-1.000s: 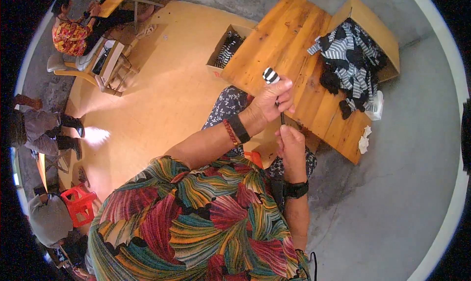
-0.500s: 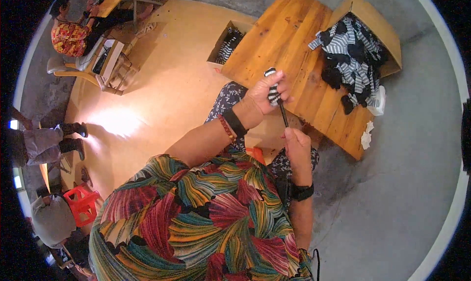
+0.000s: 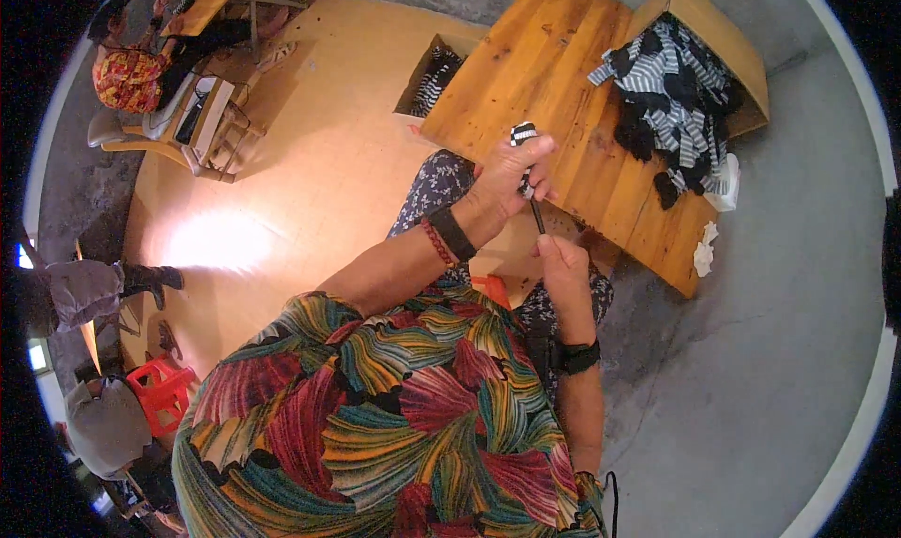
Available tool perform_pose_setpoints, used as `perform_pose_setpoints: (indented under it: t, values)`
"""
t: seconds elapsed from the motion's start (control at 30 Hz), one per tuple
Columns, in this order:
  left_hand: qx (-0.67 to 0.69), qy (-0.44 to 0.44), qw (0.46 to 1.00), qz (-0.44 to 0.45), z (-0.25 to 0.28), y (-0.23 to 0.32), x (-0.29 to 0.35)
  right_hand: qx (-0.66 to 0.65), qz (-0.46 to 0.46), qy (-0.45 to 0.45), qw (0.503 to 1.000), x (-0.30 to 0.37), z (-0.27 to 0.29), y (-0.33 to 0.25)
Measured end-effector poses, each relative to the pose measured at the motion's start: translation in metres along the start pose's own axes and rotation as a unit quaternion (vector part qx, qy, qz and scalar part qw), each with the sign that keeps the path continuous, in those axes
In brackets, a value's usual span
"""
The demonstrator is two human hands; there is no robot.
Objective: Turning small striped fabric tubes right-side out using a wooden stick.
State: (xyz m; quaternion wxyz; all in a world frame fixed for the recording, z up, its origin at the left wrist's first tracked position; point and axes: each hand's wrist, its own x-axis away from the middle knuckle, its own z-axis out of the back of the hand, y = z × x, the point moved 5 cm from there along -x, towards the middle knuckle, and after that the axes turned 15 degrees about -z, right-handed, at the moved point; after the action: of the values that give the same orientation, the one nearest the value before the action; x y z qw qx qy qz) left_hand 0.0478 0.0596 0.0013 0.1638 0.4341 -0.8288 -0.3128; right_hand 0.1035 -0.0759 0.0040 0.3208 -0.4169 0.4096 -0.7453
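My left hand [image 3: 514, 174] is closed around a black-and-white striped knit piece [image 3: 523, 133], whose end sticks up above the thumb. It may be a sock or glove; my fingers cover too much of it to tell. A thin dark rod [image 3: 538, 218] runs from beneath this piece down to my right hand [image 3: 566, 265]. Thumb and fingers of the right hand pinch the rod's lower part. Both hands are just off the near edge of the wooden table [image 3: 526, 54], above my lap.
A tipped cardboard box [image 3: 746, 97] spills a heap of striped grey, white and black knit pieces [image 3: 671, 92] onto the table. White crumpled paper [image 3: 705, 249] lies at its right edge. Another box [image 3: 413, 92] stands beyond the table's left side. Other people sit at left, near a red stool [image 3: 160, 397].
The striped piece has turned a little in my left hand, and less of it shows below the fingers. My right hand has risen slightly along with the rod, closer to the left.
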Motion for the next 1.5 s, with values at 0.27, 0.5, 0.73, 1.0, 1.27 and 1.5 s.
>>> perform_pose_setpoints:
  t: [0.27, 0.5, 0.73, 1.0, 1.27, 1.5]
  values:
    - [0.042, -0.037, 0.998, 0.02, -0.01, -0.029, 0.017, -0.195, 0.017, -0.031, 0.98, -0.019, -0.016, -0.005]
    - [-0.119, -0.103, 0.984, 0.079, -0.008, -0.014, 0.021, -0.439, -0.208, -0.222, 0.845, -0.005, -0.03, -0.015]
    - [0.135, -0.082, 0.987, 0.01, -0.003, 0.028, -0.011, -0.085, -0.057, -0.005, 0.995, -0.014, 0.001, -0.007]
    - [0.156, -0.025, 0.987, -0.028, -0.016, 0.02, -0.011, -0.045, 0.015, 0.027, 0.999, -0.001, 0.009, -0.014]
    - [0.076, 0.052, 0.99, -0.106, -0.023, 0.005, 0.008, -0.106, -0.083, -0.023, 0.991, -0.011, -0.004, -0.003]
    - [0.0, 0.027, 0.996, -0.09, -0.017, 0.004, 0.019, -0.284, -0.182, -0.075, 0.938, -0.012, -0.022, -0.004]
